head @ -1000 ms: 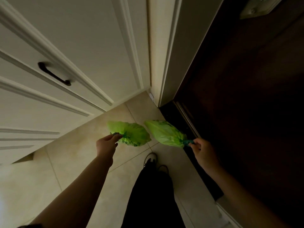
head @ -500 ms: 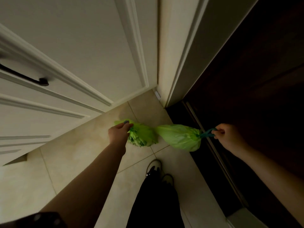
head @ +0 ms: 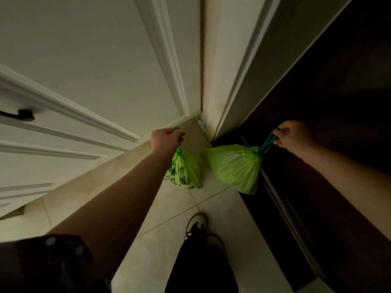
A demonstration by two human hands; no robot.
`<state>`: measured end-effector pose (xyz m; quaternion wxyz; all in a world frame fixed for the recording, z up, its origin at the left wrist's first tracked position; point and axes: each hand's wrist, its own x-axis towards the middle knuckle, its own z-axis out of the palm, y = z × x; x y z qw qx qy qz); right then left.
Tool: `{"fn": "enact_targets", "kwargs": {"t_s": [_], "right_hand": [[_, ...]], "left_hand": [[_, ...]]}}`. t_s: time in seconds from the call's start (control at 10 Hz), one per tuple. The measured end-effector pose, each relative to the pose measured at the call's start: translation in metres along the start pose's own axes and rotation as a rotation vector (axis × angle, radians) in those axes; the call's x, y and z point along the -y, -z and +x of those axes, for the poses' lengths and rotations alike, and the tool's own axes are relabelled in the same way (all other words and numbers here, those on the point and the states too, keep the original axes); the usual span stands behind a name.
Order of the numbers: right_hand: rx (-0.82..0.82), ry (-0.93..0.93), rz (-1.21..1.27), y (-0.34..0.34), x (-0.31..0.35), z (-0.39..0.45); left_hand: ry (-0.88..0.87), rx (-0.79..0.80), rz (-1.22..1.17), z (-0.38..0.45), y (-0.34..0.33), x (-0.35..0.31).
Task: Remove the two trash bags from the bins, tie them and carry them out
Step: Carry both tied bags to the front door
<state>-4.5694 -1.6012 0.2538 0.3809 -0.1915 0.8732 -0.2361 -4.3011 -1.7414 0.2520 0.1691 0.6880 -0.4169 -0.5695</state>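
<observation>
Two small green trash bags hang in the air in front of me, both gathered at the top by teal drawstrings. My left hand (head: 166,138) grips the drawstring of the left trash bag (head: 185,172), which has a dark green print on its side. My right hand (head: 293,137) holds the teal loop of the right trash bag (head: 233,166), a plain green one that hangs fuller and tilts toward the left. The two bags hang close together without clearly touching, above the beige tiled floor (head: 211,208).
White panelled cabinet doors (head: 91,66) with a dark handle (head: 20,114) fill the left. A white door frame (head: 228,81) rises in the middle. A dark wooden door (head: 338,92) and its dark threshold (head: 275,208) take up the right. My legs and shoes (head: 196,225) stand below.
Both hands have risen and spread apart, lifting the bags higher. The bags now hang down from their drawstrings instead of lying stretched out sideways. The view has moved closer to the door.
</observation>
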Motion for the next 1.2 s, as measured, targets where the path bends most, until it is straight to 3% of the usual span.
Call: {"fn": "enact_targets", "kwargs": {"t_s": [0.4, 0.6, 1.2], "right_hand": [[-0.128, 0.217, -0.213, 0.006, 0.042, 0.043], [-0.076, 0.214, -0.234, -0.001, 0.038, 0.043], [0.003, 0.113, -0.189, 0.007, 0.023, 0.005]], "left_hand": [[-0.101, 0.053, -0.071, 0.026, -0.027, -0.044], [-0.150, 0.018, 0.008, 0.034, -0.024, -0.037], [-0.119, 0.162, 0.187, 0.012, 0.001, -0.016]]}}
